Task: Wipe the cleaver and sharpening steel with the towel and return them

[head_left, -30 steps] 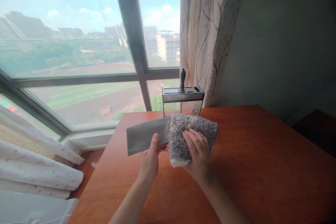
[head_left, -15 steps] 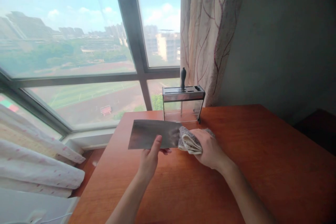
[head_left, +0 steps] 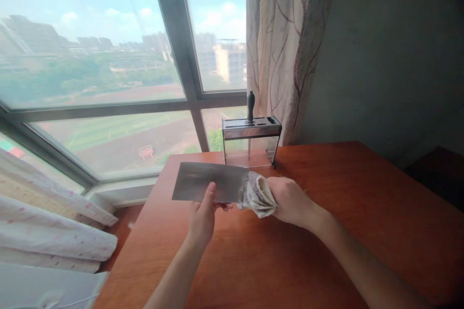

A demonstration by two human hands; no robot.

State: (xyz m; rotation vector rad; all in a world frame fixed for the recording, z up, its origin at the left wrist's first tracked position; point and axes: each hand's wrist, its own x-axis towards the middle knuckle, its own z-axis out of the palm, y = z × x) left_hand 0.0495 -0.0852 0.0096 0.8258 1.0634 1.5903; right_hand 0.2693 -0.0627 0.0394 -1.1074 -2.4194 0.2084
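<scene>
One cleaver blade [head_left: 197,181], aloft over one wooden table [head_left: 362,212], free end short of the table's left edge in view. Left hand [head_left: 203,217] grips its lower edge, thumb on the face. Beyond, one clear-walled knife block [head_left: 250,128] near the far edge, one black handle [head_left: 251,106] upright in it. One bunched cloth [head_left: 261,200] covers the blade's right end, clutched by right hand [head_left: 290,198]. Tabletop runs wide rightward.

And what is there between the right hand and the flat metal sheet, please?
In the head view, a bunched cloth, gripped by the right hand, lies between it and the flat metal sheet, against the sheet's right end.
</scene>
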